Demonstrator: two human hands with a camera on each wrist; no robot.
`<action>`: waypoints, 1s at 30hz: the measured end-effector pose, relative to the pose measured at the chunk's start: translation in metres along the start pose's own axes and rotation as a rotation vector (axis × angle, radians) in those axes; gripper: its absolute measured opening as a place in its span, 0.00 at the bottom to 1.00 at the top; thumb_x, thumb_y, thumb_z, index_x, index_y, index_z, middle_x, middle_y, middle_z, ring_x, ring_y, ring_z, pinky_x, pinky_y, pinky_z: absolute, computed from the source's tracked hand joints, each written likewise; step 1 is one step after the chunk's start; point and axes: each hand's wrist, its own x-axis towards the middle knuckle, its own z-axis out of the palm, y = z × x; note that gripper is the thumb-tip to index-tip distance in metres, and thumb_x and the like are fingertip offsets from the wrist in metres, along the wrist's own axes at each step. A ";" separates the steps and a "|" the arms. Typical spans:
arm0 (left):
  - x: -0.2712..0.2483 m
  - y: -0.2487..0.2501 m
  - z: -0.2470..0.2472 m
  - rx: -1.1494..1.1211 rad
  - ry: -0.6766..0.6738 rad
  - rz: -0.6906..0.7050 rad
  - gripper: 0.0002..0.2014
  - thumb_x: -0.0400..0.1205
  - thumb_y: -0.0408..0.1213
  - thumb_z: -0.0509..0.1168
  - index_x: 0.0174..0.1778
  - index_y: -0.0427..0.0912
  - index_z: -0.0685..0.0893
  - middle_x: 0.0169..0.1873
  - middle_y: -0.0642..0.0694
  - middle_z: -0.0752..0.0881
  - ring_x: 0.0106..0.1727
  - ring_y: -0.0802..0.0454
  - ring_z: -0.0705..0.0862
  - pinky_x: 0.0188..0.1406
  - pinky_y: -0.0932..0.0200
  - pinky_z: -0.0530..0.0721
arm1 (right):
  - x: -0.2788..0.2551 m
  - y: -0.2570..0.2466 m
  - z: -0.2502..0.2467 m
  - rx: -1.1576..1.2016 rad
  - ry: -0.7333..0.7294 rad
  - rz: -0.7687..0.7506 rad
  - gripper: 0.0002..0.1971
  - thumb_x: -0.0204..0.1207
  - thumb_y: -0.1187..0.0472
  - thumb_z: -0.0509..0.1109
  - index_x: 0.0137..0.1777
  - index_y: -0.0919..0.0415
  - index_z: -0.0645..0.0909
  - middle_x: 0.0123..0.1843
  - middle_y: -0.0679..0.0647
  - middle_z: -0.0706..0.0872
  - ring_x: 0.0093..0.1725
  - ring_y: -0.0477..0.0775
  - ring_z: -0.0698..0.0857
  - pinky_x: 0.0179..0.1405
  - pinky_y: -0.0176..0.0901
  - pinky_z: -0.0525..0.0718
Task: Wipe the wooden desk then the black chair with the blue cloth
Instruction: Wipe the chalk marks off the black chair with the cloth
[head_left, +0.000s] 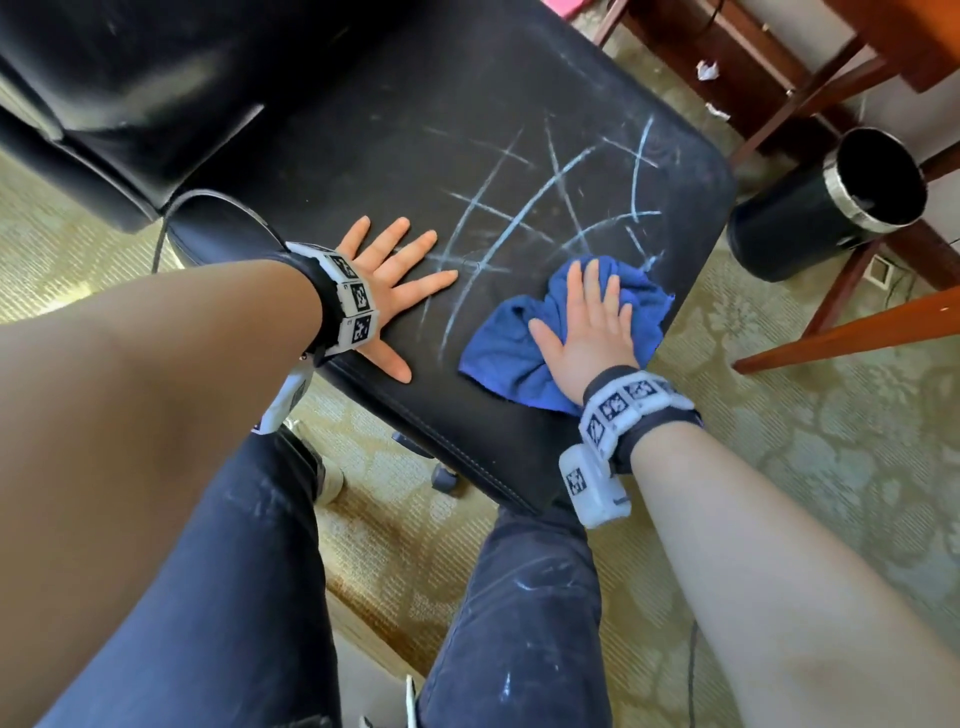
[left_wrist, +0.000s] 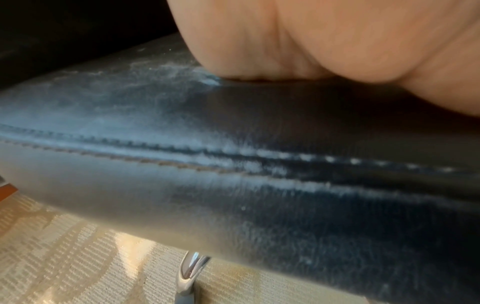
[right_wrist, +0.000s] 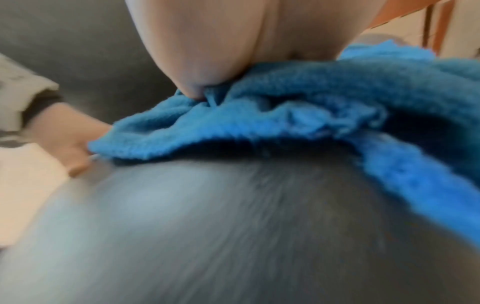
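Note:
The black chair's seat (head_left: 395, 130) fills the middle of the head view, crossed by pale chalk lines (head_left: 524, 213). My left hand (head_left: 387, 283) lies flat on the seat's near left part, fingers spread and straight. My right hand (head_left: 592, 322) presses flat on the crumpled blue cloth (head_left: 514, 348) at the seat's right front, just below the chalk lines. In the left wrist view the palm (left_wrist: 324, 41) rests on the seat's stitched front edge (left_wrist: 233, 156). In the right wrist view the palm (right_wrist: 207, 45) sits on the blue cloth (right_wrist: 285, 107) over the blurred seat (right_wrist: 233, 226).
The chair's backrest (head_left: 119, 88) rises at the upper left. A black bin (head_left: 831, 208) with a metal rim stands on the patterned carpet (head_left: 831, 441) to the right. Wooden desk legs (head_left: 852, 332) run along the right side. My legs in dark jeans (head_left: 234, 597) stand before the seat.

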 end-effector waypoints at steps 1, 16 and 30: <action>0.000 0.000 0.000 0.004 -0.002 0.001 0.62 0.59 0.82 0.55 0.75 0.59 0.22 0.78 0.43 0.24 0.79 0.37 0.27 0.75 0.33 0.32 | -0.008 -0.003 0.003 -0.032 -0.018 -0.030 0.37 0.83 0.42 0.48 0.82 0.58 0.34 0.84 0.56 0.35 0.82 0.62 0.36 0.80 0.58 0.39; -0.002 -0.005 -0.003 0.031 -0.014 0.006 0.62 0.60 0.81 0.57 0.74 0.60 0.21 0.77 0.43 0.24 0.79 0.38 0.27 0.74 0.34 0.31 | 0.022 -0.004 -0.003 0.062 0.062 0.110 0.36 0.83 0.40 0.47 0.83 0.54 0.35 0.84 0.54 0.36 0.82 0.63 0.38 0.80 0.61 0.41; -0.002 -0.012 -0.004 0.050 -0.021 0.031 0.62 0.60 0.81 0.56 0.74 0.59 0.21 0.78 0.43 0.24 0.79 0.37 0.27 0.75 0.33 0.31 | 0.011 -0.016 0.001 -0.062 0.015 -0.143 0.38 0.82 0.39 0.49 0.82 0.55 0.34 0.84 0.54 0.35 0.83 0.60 0.37 0.80 0.55 0.38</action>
